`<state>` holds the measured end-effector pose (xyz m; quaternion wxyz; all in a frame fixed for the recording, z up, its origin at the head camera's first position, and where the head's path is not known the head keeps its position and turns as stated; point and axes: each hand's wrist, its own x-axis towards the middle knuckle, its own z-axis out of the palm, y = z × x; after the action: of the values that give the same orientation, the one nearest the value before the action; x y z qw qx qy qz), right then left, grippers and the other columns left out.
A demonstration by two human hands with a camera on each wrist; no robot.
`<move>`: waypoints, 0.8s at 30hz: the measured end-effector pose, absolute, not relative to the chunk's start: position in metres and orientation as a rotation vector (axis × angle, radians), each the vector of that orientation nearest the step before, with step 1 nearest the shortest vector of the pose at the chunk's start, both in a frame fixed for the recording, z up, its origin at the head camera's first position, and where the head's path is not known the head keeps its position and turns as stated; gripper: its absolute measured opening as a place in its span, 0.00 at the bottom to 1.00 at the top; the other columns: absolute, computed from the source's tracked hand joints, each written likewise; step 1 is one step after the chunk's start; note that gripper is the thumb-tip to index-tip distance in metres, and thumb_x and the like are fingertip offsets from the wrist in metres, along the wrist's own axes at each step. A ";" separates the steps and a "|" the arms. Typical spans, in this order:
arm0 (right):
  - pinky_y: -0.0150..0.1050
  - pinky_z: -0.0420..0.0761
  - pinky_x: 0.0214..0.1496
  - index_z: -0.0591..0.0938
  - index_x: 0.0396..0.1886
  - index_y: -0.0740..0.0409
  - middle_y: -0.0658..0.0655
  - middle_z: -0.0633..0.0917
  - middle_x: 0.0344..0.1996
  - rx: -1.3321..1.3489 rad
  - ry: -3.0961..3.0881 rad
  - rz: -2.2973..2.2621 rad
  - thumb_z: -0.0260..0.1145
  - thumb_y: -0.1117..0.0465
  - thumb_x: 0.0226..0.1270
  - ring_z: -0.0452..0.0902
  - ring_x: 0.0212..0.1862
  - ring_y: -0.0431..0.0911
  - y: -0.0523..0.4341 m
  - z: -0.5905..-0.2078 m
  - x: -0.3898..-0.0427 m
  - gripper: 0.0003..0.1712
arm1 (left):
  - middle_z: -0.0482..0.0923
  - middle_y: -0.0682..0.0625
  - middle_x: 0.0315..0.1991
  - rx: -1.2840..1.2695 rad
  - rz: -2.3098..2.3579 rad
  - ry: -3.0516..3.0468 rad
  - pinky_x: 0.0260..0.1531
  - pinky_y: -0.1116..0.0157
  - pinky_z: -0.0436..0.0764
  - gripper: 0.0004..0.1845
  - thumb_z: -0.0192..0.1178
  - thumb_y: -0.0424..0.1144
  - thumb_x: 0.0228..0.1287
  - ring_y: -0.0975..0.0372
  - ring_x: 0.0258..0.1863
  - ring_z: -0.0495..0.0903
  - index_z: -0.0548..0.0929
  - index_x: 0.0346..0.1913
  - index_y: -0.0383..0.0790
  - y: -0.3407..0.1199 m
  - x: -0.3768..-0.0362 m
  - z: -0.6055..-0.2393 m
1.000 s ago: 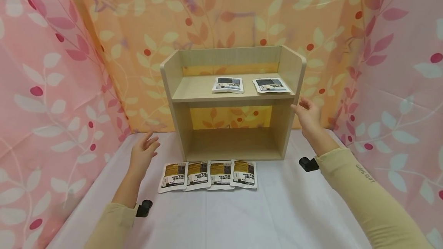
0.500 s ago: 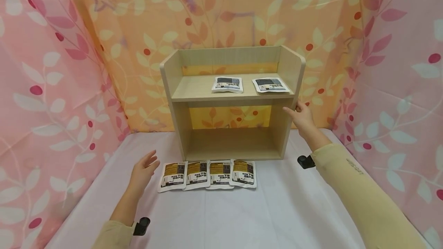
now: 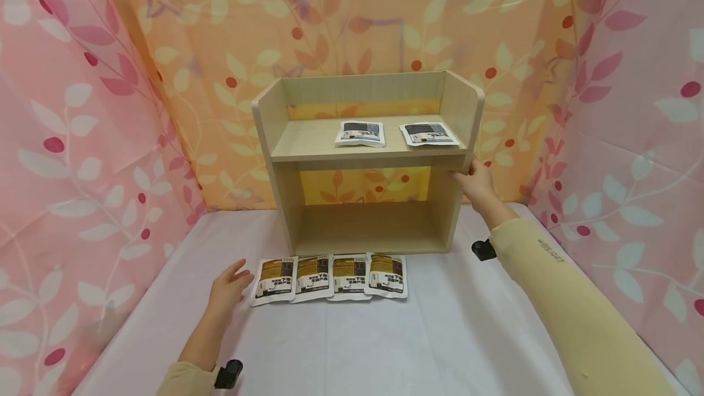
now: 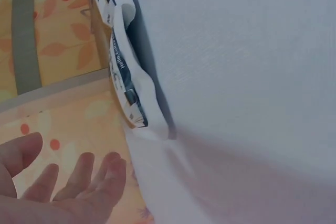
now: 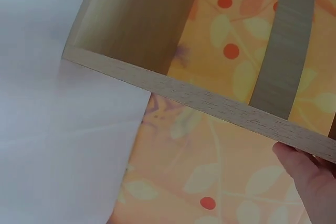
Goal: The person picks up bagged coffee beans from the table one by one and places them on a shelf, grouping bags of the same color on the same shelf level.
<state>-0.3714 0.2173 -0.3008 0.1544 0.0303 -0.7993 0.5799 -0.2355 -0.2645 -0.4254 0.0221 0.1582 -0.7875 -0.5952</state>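
Observation:
A two-level wooden shelf (image 3: 368,161) stands at the back of the white table (image 3: 385,341). Two dark-labelled sachets (image 3: 361,134) (image 3: 430,134) lie on its upper board. Several brown-labelled sachets (image 3: 330,278) lie in a row on the table before it. My left hand (image 3: 228,289) hovers open, fingers straight, just left of the leftmost sachet (image 3: 275,280). The left wrist view shows that hand (image 4: 68,187) below the sachet's edge (image 4: 126,82). My right hand (image 3: 474,179) grips the front edge of the shelf's right side panel, seen close as a wooden edge (image 5: 210,100) with the hand (image 5: 310,177) on it.
Pink and orange leaf-print curtains (image 3: 82,139) close in the table on the left, back and right. The shelf's lower compartment (image 3: 365,225) holds nothing. White cloth (image 4: 236,77) covers the table in front of the sachet row.
My left hand has dropped and come nearer, to the table beside the leftmost sachet. My right hand has moved in from the air and taken hold of the shelf's right side panel.

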 end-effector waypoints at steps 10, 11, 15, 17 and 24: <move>0.42 0.77 0.53 0.68 0.66 0.70 0.75 0.76 0.56 0.096 -2.279 1.587 0.56 0.72 0.65 0.74 0.55 0.60 0.222 -0.307 -0.376 0.28 | 0.54 0.24 0.68 0.630 -1.843 -2.476 0.56 0.39 0.67 0.33 0.51 0.34 0.68 0.34 0.63 0.62 0.54 0.73 0.29 -0.264 -0.239 -0.444; 0.43 0.77 0.53 0.69 0.65 0.70 0.75 0.76 0.56 0.098 -2.280 1.580 0.56 0.72 0.65 0.74 0.55 0.60 0.222 -0.308 -0.377 0.28 | 0.53 0.23 0.68 0.648 -1.851 -2.481 0.57 0.38 0.66 0.34 0.52 0.34 0.68 0.33 0.64 0.60 0.53 0.73 0.29 -0.264 -0.239 -0.445; 0.49 0.75 0.57 0.69 0.65 0.69 0.74 0.77 0.56 0.073 -2.265 1.562 0.56 0.73 0.65 0.74 0.55 0.60 0.220 -0.309 -0.378 0.27 | 0.48 0.21 0.69 0.683 -1.866 -2.498 0.62 0.35 0.57 0.36 0.53 0.35 0.67 0.32 0.68 0.51 0.52 0.72 0.27 -0.264 -0.240 -0.449; 0.51 0.74 0.58 0.70 0.65 0.68 0.73 0.77 0.56 0.051 -2.249 1.569 0.56 0.73 0.65 0.74 0.56 0.59 0.219 -0.310 -0.378 0.27 | 0.48 0.21 0.69 0.695 -1.849 -2.498 0.62 0.35 0.57 0.36 0.53 0.35 0.67 0.33 0.68 0.51 0.52 0.72 0.26 -0.263 -0.241 -0.449; 0.51 0.73 0.60 0.72 0.64 0.66 0.71 0.77 0.57 -0.036 -2.198 1.577 0.56 0.73 0.65 0.74 0.56 0.58 0.212 -0.313 -0.379 0.26 | 0.51 0.23 0.68 0.810 -1.859 -2.492 0.62 0.40 0.63 0.36 0.54 0.35 0.67 0.35 0.66 0.56 0.52 0.71 0.24 -0.261 -0.243 -0.451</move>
<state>-0.3790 0.2122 -0.3127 0.2161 -0.0128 -0.7932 0.5692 -0.2435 -0.2611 -0.4508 -0.0357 0.2520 -0.7751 -0.5783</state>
